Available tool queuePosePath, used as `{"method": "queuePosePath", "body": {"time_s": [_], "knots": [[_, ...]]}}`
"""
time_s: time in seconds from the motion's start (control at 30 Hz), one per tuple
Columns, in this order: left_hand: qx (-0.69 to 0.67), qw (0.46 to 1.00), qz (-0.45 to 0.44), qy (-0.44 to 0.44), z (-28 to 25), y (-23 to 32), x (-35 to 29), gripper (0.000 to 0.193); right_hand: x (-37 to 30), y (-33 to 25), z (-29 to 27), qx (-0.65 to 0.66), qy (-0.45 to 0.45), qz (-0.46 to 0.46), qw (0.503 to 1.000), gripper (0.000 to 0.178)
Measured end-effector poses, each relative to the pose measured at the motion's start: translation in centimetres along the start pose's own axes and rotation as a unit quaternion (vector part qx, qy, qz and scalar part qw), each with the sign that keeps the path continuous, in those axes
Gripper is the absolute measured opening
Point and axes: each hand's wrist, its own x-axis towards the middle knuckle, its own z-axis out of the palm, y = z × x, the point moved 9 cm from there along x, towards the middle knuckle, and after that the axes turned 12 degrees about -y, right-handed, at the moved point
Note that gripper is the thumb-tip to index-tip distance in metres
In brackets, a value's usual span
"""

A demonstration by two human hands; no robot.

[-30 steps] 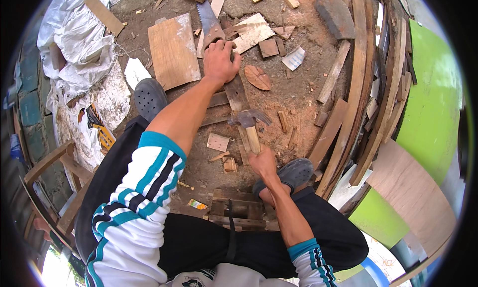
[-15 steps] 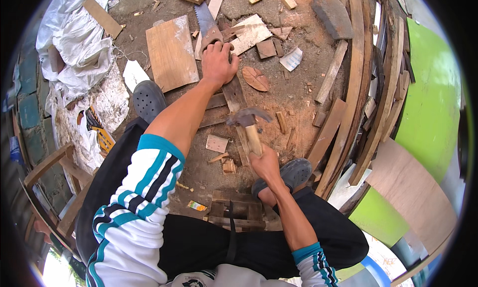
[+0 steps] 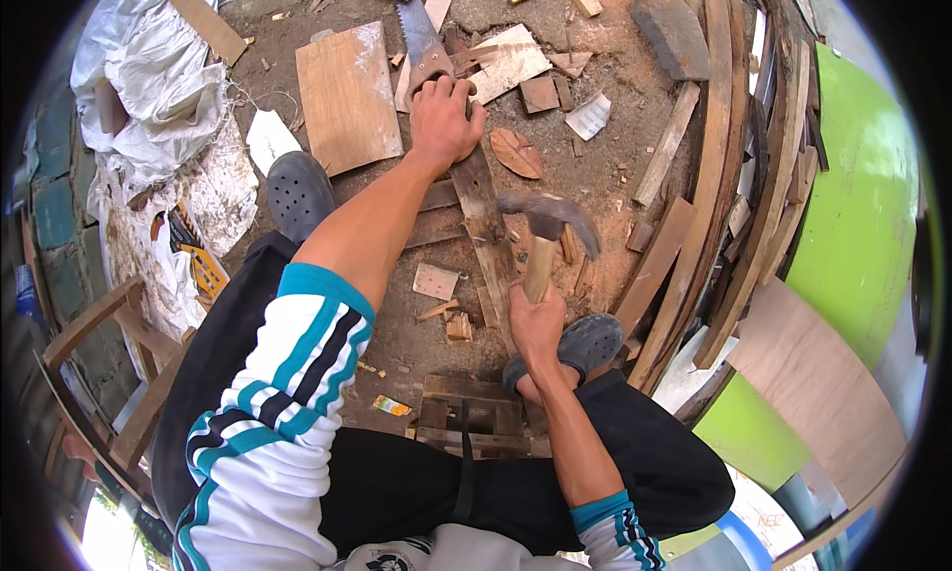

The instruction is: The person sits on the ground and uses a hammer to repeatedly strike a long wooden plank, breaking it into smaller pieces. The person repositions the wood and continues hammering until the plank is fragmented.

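Head view looks down on a person sitting low on a dirt floor full of wood bits. Right hand [image 3: 535, 323] is wrapped tight around the wooden handle of a hammer [image 3: 550, 219]. Its metal head is up in the air, above a long dark wood strip [image 3: 486, 224] that lies on the ground between the two grey shoes [image 3: 297, 189]. Left hand [image 3: 443, 120] is pressed flat on the far end of that strip, fingers spread, holding it down but not closed around it. A saw [image 3: 421, 41] lies just past the left hand, touching the fingers or very near them. A flat board [image 3: 347, 95] lies to the left of it, and a dry leaf [image 3: 518, 153] lies to the right. Long planks [image 3: 694, 204] are piled along the right side.

To do this hit well, I think the left hand should stay well up the strip, away from the spot under the hammer. The strip should be pushed down hard so it does not jump. The hammer should come straight down with its flat face first. I cannot see a nail, so I cannot tell what the hit is for.
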Motion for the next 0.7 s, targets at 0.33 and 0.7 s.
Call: {"method": "queuePosePath", "body": {"time_s": [0.33,0.7], "knots": [[-0.010,1.000,0.005,-0.017,-0.1,0.5,0.1,0.038,-4.4,3.4,0.4,-0.141,-0.086,0.041,0.985,0.029],[-0.324,0.871,-0.364,-0.070,1.1,-1.3,-14.0,0.066,-13.5,3.5,-3.9,0.106,-0.095,0.153,0.978,0.018]]}}
